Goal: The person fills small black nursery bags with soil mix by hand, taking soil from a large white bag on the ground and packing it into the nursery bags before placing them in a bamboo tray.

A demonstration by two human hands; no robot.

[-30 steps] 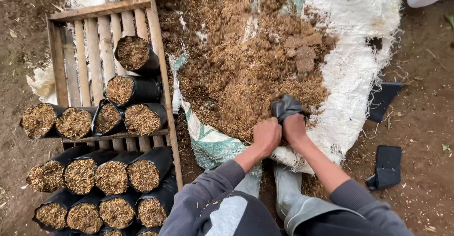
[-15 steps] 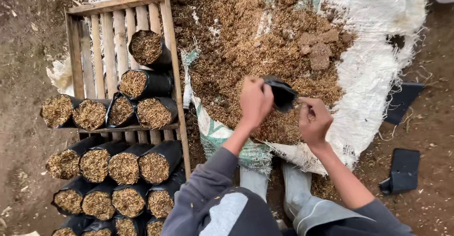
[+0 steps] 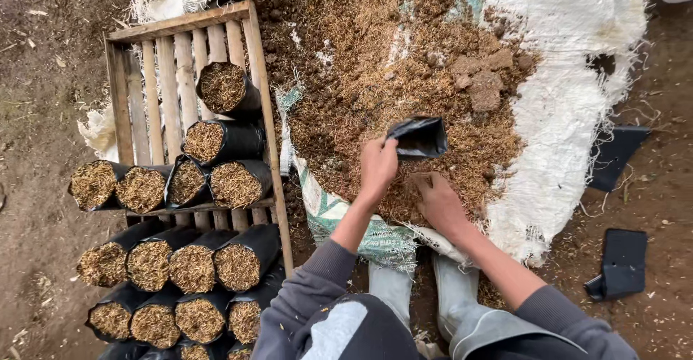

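Holding an empty black grow bag by its rim, left hand pinches the edge between thumb and fingers so the mouth gapes open toward the heap. Bag sits just above the pile of brown husk mix, right at its near slope, likely so material goes straight in. Right hand lies palm-down on the mix just beside the bag, fingers curled into the loose stuff, cupping some rather than gripping anything solid. Pile rests on a white woven sack spread on the dirt, which keeps the mix off the ground. Filled bags lie in tight rows to the left, some on a wooden slatted crate. Flat spare bags lie on the ground to the right, within reach.
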